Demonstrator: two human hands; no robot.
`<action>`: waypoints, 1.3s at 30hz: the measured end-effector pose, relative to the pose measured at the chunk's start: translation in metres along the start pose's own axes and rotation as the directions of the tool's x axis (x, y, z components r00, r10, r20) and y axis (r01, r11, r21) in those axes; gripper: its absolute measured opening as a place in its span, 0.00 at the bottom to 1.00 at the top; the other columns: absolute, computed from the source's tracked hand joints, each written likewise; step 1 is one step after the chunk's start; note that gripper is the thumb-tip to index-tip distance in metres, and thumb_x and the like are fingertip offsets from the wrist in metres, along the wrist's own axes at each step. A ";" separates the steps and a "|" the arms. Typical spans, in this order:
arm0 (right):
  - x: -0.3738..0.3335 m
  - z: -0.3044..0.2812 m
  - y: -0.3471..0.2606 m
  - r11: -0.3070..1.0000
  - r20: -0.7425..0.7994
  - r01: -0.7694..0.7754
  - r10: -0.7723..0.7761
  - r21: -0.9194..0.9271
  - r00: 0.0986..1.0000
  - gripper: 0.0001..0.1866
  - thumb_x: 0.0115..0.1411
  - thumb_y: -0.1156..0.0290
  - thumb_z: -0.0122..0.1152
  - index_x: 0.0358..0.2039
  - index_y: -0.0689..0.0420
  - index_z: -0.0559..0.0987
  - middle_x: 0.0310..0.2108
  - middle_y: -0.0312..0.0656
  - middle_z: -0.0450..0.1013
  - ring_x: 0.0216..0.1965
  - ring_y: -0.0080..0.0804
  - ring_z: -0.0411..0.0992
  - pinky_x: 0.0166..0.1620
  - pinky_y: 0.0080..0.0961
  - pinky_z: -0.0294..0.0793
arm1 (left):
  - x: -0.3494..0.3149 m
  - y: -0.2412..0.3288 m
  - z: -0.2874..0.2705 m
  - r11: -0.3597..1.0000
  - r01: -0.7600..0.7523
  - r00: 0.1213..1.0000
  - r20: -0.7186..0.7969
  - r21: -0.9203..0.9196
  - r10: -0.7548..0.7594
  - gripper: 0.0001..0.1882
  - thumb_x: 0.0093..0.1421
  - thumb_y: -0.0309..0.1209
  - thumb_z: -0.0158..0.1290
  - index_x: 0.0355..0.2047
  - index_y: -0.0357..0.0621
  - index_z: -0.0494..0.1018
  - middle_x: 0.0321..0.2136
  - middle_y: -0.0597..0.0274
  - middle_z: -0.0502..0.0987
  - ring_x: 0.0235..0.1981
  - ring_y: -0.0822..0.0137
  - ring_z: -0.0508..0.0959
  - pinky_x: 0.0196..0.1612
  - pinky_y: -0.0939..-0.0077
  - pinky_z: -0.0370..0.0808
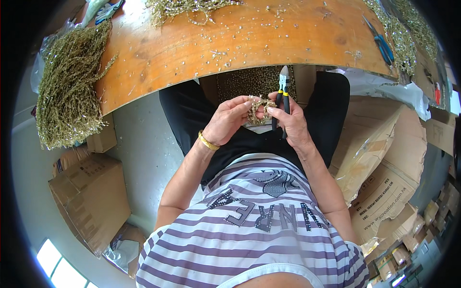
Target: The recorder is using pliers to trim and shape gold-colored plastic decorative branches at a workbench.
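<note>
Over my lap, both hands hold a short gold glittery beaded strand (255,111) between them. My left hand (229,117), with a yellow bangle at the wrist, pinches its left part between thumb and fingers. In my right hand (294,122) are cutting pliers (286,98) with black and yellow handles, their jaws pointing up and away from me. The thumb and fingers of that same hand also press on the right part of the strand. Beneath the hands, between my knees, a box (235,84) holds many small gold pieces.
A wooden table (182,53) curves across the front, strewn with loose beads. A thick bundle of gold strands (72,86) hangs off its left end. Blue-handled pliers (382,45) lie at the right. Cardboard boxes (93,197) stand left, and torn cardboard (384,192) stands right.
</note>
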State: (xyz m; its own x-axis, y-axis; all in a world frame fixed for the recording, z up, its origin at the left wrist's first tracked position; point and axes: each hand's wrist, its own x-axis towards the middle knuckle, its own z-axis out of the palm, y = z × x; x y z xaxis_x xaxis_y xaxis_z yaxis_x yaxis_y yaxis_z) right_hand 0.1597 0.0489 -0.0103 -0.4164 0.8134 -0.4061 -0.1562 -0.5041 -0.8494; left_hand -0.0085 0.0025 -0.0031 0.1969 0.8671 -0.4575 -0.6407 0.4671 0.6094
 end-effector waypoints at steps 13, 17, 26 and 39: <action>0.001 -0.001 0.002 0.985 0.024 0.065 -0.062 -0.160 0.998 0.14 0.49 0.76 0.57 0.39 0.57 0.72 0.27 0.28 0.67 0.28 0.13 0.63 0.35 0.12 0.63 | 0.002 -0.012 -0.004 0.743 -0.310 0.870 -0.139 0.593 0.473 0.04 0.56 0.23 0.49 0.33 0.36 0.69 0.29 0.69 0.72 0.32 0.80 0.71 0.39 0.84 0.70; 0.002 -0.004 0.003 0.964 0.041 0.113 -0.106 -0.239 0.993 0.14 0.49 0.76 0.57 0.38 0.58 0.71 0.28 0.29 0.66 0.31 0.13 0.63 0.38 0.12 0.63 | -0.001 -0.009 0.002 0.753 -0.321 0.900 -0.063 0.574 0.432 0.03 0.55 0.22 0.50 0.31 0.37 0.69 0.27 0.69 0.72 0.30 0.81 0.70 0.36 0.86 0.69; -0.001 0.004 0.001 0.963 0.011 0.104 -0.105 -0.248 0.994 0.12 0.50 0.75 0.56 0.38 0.59 0.71 0.28 0.29 0.66 0.30 0.13 0.62 0.37 0.12 0.64 | -0.002 -0.008 0.008 0.759 -0.257 0.947 -0.002 0.599 0.322 0.04 0.52 0.20 0.51 0.29 0.37 0.70 0.26 0.69 0.72 0.29 0.81 0.70 0.35 0.87 0.68; -0.013 -0.004 -0.011 0.914 0.219 0.262 -0.199 -0.309 0.955 0.12 0.47 0.81 0.51 0.35 0.59 0.70 0.28 0.32 0.66 0.30 0.16 0.64 0.36 0.14 0.64 | 0.005 -0.018 0.000 0.867 -0.259 0.921 -0.162 0.426 0.355 0.04 0.56 0.23 0.49 0.32 0.37 0.70 0.27 0.69 0.72 0.29 0.81 0.70 0.35 0.88 0.68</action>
State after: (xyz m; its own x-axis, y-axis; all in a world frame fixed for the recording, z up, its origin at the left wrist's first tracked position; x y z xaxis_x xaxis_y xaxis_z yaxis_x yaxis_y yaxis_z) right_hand 0.1706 0.0450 0.0029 -0.5632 0.8135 -0.1448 0.0250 -0.1584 -0.9871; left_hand 0.0039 -0.0010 -0.0165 -0.1664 0.9360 -0.3101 -0.2908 0.2540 0.9225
